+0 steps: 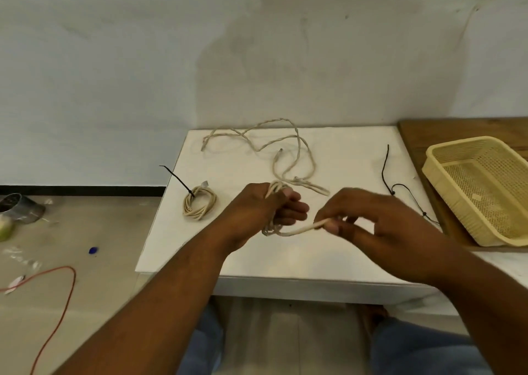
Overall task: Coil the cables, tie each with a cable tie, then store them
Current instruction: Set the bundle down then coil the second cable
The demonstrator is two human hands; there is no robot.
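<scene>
Left grip [263,209] curled round the half-wound cream cable [294,231], left of the basket [437,171]; right grip [371,220] pinches its free tail. Looks light, limp, likely to spring open: clamp the loops, guide tail close in.

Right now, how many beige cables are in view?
3: a tied coil at the table's left, a loose cable at the back, a half-coiled cable held in the left hand and right hand. None looks hidden.
</scene>
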